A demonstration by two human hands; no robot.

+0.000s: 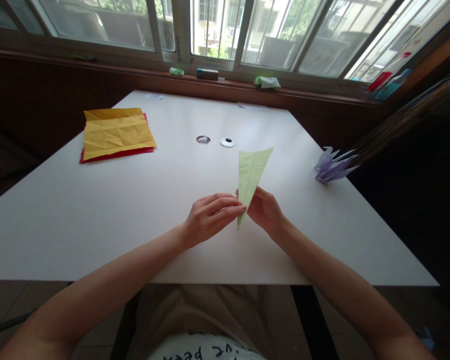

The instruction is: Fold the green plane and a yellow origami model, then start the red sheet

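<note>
A light green folded paper (252, 170), long and tapering to a narrow point at the bottom, is held up above the near middle of the table. My left hand (215, 215) grips its lower left side, fingers pressed against the front face near the tip. From the right, my right hand (265, 210) holds the same paper, with its fingers partly hidden behind it. Crease lines run lengthwise down the paper, and its wide end points away from me.
Creased yellow paper (118, 132) lies over red paper (150, 150) at the far left of the white table (97, 220). Folded purple paper cranes (335, 167) stand at the right edge. Two round metal grommets (227, 142) sit mid-table. Small packets (266, 82) line the windowsill.
</note>
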